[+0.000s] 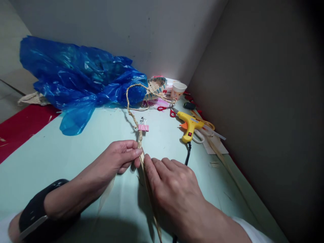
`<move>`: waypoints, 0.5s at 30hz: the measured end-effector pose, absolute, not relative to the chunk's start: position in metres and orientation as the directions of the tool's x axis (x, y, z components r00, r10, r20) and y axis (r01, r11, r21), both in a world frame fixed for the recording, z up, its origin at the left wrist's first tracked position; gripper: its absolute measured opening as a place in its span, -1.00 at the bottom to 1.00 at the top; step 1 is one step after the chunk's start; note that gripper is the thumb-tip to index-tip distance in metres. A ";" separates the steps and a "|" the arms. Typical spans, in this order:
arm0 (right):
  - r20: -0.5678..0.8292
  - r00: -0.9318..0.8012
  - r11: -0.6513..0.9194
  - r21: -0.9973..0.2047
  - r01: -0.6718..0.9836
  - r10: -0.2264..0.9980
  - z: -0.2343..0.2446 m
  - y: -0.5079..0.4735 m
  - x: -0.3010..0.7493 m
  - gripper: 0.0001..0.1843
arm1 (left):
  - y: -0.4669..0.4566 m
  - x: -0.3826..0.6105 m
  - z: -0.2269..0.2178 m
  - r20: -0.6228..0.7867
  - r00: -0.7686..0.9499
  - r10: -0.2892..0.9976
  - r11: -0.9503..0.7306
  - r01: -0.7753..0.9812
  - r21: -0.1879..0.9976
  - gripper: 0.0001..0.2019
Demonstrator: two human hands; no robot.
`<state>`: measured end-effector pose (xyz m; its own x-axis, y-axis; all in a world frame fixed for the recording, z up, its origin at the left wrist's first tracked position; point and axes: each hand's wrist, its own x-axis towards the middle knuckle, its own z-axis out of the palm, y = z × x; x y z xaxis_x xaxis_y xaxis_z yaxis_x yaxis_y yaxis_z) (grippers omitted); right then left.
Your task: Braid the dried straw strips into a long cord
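Left hand (125, 157): my thumb and fingers pinch the lower end of a tan, rope-like cord of twisted plant fibre (131, 115), just where it gives way to flat, loose strips. Right hand (174, 185): just beside the left, back upward, fingers bent, the leading digit against a long, flat, straw-coloured fibre strip (149, 195) that runs down toward me (its grip is hidden under the palm, so I cannot tell whether it pinches). A pale, translucent strip (105, 194) hangs below my left wrist.

The cord extends away from my left fingertips, passes a pink metal binder clip with wire handles (143, 128) just beyond them, and loops farther off. I judge it light and springy, firm where twisted; the loose strips should be thin, dry, pliable across the flat, apt to split if bent sharply and to unwind if released. The best hold is a close pinch at the junction, with each strip taken near its root.

Beyond my right hand lies a yellow plastic glue gun with an orange trigger (191, 125); near its nozzle, red-handled metal scissors (172, 113). Beyond my left hand, well apart, sits a crumpled, glossy blue plastic bag (83, 74).
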<state>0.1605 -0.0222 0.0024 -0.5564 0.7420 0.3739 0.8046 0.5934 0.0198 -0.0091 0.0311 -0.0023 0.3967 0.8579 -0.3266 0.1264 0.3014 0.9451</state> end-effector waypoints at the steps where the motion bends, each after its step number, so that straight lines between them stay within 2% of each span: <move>1: 0.324 -0.534 0.585 -0.080 0.807 0.781 0.004 -0.020 0.161 -0.75 | 0.031 -0.009 -0.002 -0.327 0.393 0.859 0.295 0.142 0.945 -0.74; 2: 0.270 -0.505 0.560 -0.192 0.806 0.820 0.006 -0.017 0.163 -0.80 | 0.031 -0.009 -0.002 -0.327 0.387 0.862 0.289 0.156 0.945 -0.74; 4: 0.160 -0.445 0.470 -0.401 0.786 0.881 0.009 -0.010 0.165 -0.76 | 0.031 -0.009 -0.001 -0.323 0.377 0.868 0.272 0.184 0.945 -0.73; 7: 0.037 -0.390 0.329 -0.610 0.721 0.920 0.010 -0.002 0.168 -0.72 | 0.031 -0.008 0.000 -0.310 0.364 0.878 0.247 0.211 0.946 -0.74; 10: 0.010 -0.364 0.267 -0.697 0.665 0.932 0.010 0.003 0.170 -0.75 | 0.031 -0.007 0.000 -0.318 0.358 0.878 0.253 0.216 0.943 -0.77; 15: -0.032 -0.319 0.188 -0.750 0.634 0.947 0.012 0.006 0.171 -0.75 | 0.030 -0.004 0.002 -0.329 0.345 0.879 0.266 0.218 0.939 -0.80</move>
<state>0.1706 0.0062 0.0123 -0.3192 0.9471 -0.0325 0.6341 0.1880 -0.7501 -0.0035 0.0305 0.0017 0.3450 0.8792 -0.3287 0.2176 0.2657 0.9392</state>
